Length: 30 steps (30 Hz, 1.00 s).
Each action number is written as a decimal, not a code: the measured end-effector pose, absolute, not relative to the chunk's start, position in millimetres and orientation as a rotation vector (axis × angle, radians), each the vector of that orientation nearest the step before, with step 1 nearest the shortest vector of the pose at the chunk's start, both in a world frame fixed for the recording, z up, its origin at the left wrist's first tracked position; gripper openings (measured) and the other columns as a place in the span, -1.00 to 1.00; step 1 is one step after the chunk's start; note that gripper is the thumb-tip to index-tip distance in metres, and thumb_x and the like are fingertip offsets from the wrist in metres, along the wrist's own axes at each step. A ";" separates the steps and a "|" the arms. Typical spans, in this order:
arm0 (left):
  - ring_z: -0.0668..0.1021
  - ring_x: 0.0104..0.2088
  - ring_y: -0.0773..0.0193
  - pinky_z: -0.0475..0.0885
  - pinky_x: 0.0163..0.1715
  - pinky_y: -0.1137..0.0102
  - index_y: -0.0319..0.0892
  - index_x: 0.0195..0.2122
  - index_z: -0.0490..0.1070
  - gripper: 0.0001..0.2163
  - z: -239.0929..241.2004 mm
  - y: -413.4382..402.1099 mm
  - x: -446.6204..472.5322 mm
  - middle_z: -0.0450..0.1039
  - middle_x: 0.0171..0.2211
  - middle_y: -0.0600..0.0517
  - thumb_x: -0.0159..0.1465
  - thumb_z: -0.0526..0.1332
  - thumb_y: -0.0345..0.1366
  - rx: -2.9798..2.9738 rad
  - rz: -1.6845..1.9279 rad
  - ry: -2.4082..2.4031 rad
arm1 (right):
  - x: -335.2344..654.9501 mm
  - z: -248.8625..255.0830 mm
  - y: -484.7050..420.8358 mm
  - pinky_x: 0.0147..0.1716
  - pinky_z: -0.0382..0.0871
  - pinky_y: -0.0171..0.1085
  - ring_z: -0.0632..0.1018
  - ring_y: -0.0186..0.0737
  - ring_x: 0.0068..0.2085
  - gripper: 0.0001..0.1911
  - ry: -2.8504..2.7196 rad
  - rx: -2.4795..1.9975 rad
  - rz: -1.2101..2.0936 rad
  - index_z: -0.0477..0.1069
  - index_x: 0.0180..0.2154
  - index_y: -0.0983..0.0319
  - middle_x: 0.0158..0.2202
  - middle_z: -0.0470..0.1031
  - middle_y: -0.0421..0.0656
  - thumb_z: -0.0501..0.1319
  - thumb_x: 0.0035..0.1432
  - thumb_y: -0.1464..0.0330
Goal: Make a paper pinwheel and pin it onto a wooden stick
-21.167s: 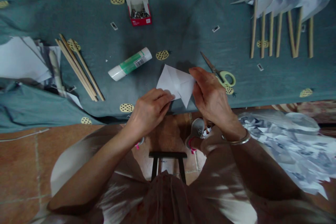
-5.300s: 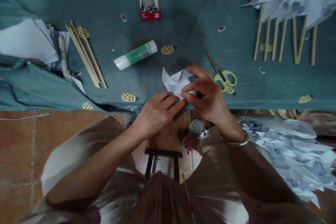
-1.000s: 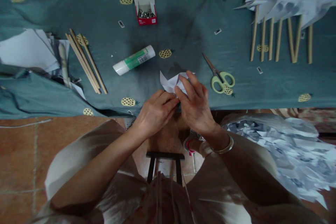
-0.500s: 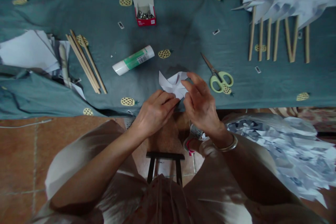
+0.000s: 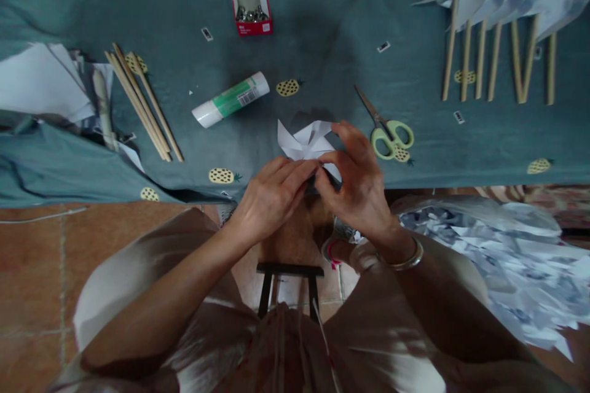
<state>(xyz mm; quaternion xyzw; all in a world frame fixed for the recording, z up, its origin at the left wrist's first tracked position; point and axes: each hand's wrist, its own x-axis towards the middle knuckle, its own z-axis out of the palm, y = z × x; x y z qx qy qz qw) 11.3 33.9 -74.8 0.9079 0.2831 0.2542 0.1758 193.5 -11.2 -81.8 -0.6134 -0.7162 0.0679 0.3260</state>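
A white folded paper pinwheel (image 5: 306,142) lies near the front edge of the teal cloth-covered table (image 5: 322,49). My left hand (image 5: 270,196) has its fingers curled and pressed on the paper's near centre. My right hand (image 5: 357,181) pinches a flap of the same paper from the right, fingers bent. Both hands meet over the paper's lower part and hide it.
Green-handled scissors (image 5: 387,132) lie just right of my hands. A glue stick (image 5: 229,99) lies to the upper left, and a red box of pins (image 5: 250,15) at the back. Wooden sticks (image 5: 141,107) lie left; finished pinwheels on sticks (image 5: 495,31) lie at right. Paper scraps (image 5: 498,258) fill a bag below.
My right hand has shifted slightly right and curled over the paper's right flap. The left hand stays pressed at the centre. The camera view tilted a little.
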 end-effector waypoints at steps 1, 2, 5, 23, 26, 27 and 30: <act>0.58 -0.17 0.23 0.56 -0.14 0.31 -0.22 0.12 0.39 -0.73 -75.2 34.0 11.6 0.60 -0.08 -0.08 0.42 0.11 -0.42 2.569 0.727 0.802 | 193.5 -82.1 -11.2 0.28 0.29 0.22 0.30 0.11 0.36 -0.79 -1.888 -1.611 0.182 0.42 -0.04 0.06 0.28 0.34 -0.10 0.12 0.33 0.35; 0.58 -0.16 0.24 0.56 -0.13 0.31 -0.22 0.13 0.37 -0.72 -75.6 34.1 11.8 0.60 -0.07 -0.08 0.42 0.11 -0.43 2.568 0.731 0.799 | 193.6 -82.3 -11.3 0.28 0.29 0.23 0.30 0.11 0.36 -0.76 -1.901 -1.620 0.190 0.41 -0.01 0.04 0.29 0.33 -0.12 0.10 0.33 0.34; 0.58 -0.16 0.23 0.57 -0.14 0.31 -0.23 0.14 0.35 -0.72 -76.7 34.6 12.0 0.59 -0.02 -0.10 0.42 0.10 -0.44 2.571 0.758 0.776 | 194.7 -82.6 -11.7 0.28 0.28 0.23 0.28 0.10 0.37 -0.70 -1.926 -1.649 0.200 0.38 0.07 -0.01 0.30 0.32 -0.16 0.08 0.35 0.34; 0.55 -0.10 0.18 0.53 -0.10 0.26 -0.27 0.15 0.38 -0.71 -78.6 33.6 9.0 0.55 0.07 -0.17 0.42 0.10 -0.43 2.605 0.692 0.752 | 194.5 -81.1 -14.9 0.30 0.25 0.22 0.31 0.10 0.36 -0.75 -1.868 -1.599 0.245 0.42 -0.01 0.05 0.27 0.35 -0.12 0.13 0.32 0.39; 0.56 -0.10 0.17 0.53 -0.11 0.27 -0.31 0.10 0.41 -0.74 -78.2 34.0 9.3 0.57 0.01 -0.17 0.42 0.11 -0.44 2.600 0.709 0.758 | 193.4 -81.9 -14.7 0.29 0.26 0.21 0.33 0.11 0.34 -0.76 -1.826 -1.569 0.245 0.43 -0.02 0.06 0.25 0.38 -0.11 0.17 0.29 0.39; 0.56 -0.11 0.17 0.52 -0.13 0.28 -0.32 0.08 0.42 -0.75 -78.2 34.2 9.6 0.57 -0.02 -0.17 0.42 0.11 -0.44 2.594 0.715 0.762 | 193.1 -82.1 -14.6 0.28 0.27 0.21 0.33 0.11 0.34 -0.76 -1.813 -1.562 0.243 0.43 -0.03 0.06 0.24 0.39 -0.11 0.18 0.28 0.39; 0.56 -0.15 0.19 0.52 -0.16 0.30 -0.32 0.04 0.45 -0.78 -78.9 34.8 10.9 0.58 -0.07 -0.16 0.42 0.11 -0.44 2.579 0.732 0.763 | 192.4 -82.3 -14.9 0.28 0.28 0.22 0.35 0.11 0.33 -0.77 -1.797 -1.561 0.246 0.43 -0.04 0.05 0.22 0.40 -0.12 0.19 0.28 0.39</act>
